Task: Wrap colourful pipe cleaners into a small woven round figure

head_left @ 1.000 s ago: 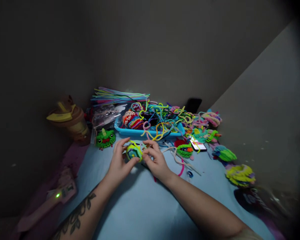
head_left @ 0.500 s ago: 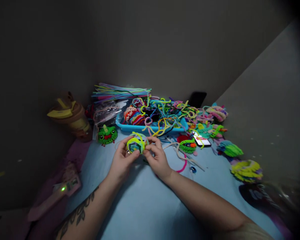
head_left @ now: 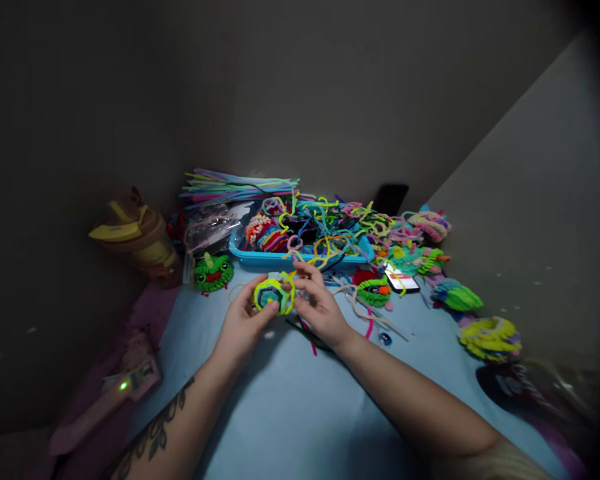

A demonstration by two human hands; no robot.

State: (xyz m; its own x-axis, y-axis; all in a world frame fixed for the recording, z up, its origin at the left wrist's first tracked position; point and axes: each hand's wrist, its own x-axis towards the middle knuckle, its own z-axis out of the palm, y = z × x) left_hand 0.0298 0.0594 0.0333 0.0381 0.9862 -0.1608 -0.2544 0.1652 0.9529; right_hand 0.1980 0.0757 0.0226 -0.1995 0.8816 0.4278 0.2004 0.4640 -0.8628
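Note:
Both my hands hold a small round pipe-cleaner piece (head_left: 274,295) with yellow-green outer coils and a teal middle, just above the light blue table (head_left: 280,413). My left hand (head_left: 241,325) pinches its left and lower edge. My right hand (head_left: 321,307) grips its right side with the fingers curled. Loose dark green and pink pipe cleaners (head_left: 310,335) lie on the table under my right hand.
A blue tray (head_left: 260,259) of tangled pipe cleaners stands behind my hands. A green frog-like figure (head_left: 212,272) sits left, a brown and yellow bottle (head_left: 137,239) further left. Finished coiled figures (head_left: 490,335), a phone (head_left: 403,280) and straight pipe cleaners (head_left: 235,187) lie around.
The coiled piece has turned in my hands so its round face now shows. My hands shifted slightly right and the camera view moved a little.

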